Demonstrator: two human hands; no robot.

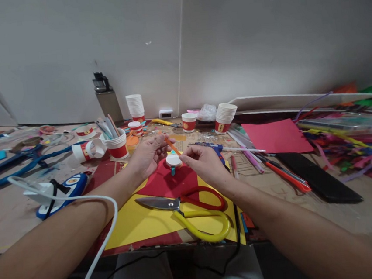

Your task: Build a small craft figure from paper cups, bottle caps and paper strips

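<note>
An orange strip [172, 147] stretches between my two hands, one end in each. My left hand [151, 154] pinches its upper end, and my right hand [203, 160] pinches its lower end. Just below the strip sits a small white-topped piece [174, 160] with blue tabs, on a sheet of red paper [167, 183]. Under that lies yellow paper [131, 223]. Large scissors [175, 203] with one red and one yellow handle rest across both sheets, blades pointing left.
Behind my hands stand stacked paper cups [226, 117], a single cup [189, 122] and a cup of sticks [116, 148]. A glue gun [218, 149] lies beyond my right hand. Right of it are a red utility knife [288, 175] and a black case [319, 177]. A white cable [115, 207] crosses my left forearm.
</note>
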